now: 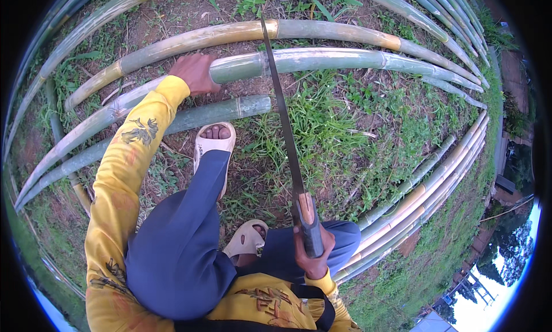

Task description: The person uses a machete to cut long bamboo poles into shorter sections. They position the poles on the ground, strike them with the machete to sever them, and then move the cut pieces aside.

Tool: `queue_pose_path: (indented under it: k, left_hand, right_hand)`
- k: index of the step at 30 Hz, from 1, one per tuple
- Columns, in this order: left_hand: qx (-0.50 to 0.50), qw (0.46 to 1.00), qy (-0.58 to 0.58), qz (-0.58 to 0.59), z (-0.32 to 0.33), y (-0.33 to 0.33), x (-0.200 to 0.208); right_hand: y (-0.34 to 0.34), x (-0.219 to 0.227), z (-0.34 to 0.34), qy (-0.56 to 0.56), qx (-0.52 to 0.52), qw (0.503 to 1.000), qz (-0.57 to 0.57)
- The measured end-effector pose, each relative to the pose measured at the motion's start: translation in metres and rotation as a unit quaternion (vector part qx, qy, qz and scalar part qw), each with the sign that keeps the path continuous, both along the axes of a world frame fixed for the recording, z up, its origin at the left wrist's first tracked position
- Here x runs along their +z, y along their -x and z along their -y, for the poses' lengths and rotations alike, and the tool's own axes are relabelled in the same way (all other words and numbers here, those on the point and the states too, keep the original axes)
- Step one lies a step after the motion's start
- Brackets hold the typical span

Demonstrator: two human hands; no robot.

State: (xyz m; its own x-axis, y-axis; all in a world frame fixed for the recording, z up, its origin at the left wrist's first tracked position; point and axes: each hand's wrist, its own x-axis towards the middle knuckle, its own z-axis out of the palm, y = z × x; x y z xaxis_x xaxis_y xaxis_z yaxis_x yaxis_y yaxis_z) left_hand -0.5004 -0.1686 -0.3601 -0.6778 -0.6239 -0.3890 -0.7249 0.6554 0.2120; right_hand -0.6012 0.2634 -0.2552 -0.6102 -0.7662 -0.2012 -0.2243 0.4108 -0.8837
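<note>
My right hand [315, 252] is wrapped round the handle of a hand saw [283, 110], close to my right knee. The saw has a long, narrow dark blade and a brown-and-black handle; its teeth are too fine to make out. Its blade points away from me, crossing a green bamboo pole [322, 59] near a joint and reaching over the yellowish pole [213, 37] beyond. Left of the blade, my left hand [198, 73] grips the green pole from above. On the near side, a shorter bamboo pole [213, 113] ends just left of the blade.
More bamboo poles lie at the far left [98, 30] and far right [443, 21]. A bundle of poles [425, 197] rests on the grass to my right. My sandalled feet stand on grass and bare soil, the left sandal [229, 137] beside the shorter pole.
</note>
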Motion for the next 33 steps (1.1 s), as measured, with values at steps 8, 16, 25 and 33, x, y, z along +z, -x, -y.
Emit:
queue_pose_path:
  k: [8, 16, 25, 33]
  left_hand:
    - [-0.018, 0.999, 0.033, -0.026, -0.005, -0.007, -0.008]
    - [-0.026, 0.999, -0.024, -0.005, -0.01, 0.003, -0.005]
    - [-0.008, 0.999, -0.031, -0.005, -0.009, 0.014, -0.008]
    - [-0.005, 0.999, -0.027, -0.027, -0.012, -0.006, -0.003]
  right_hand:
    - [-0.017, -0.001, 0.005, 0.027, -0.013, 0.999, -0.015]
    - [0.029, -0.037, 0.094, 0.035, -0.018, 0.998, 0.047]
    - [0.038, -0.036, 0.074, 0.008, 0.003, 1.0, 0.024]
    - [0.005, -0.012, 0.004, 0.004, 0.003, 1.0, -0.021]
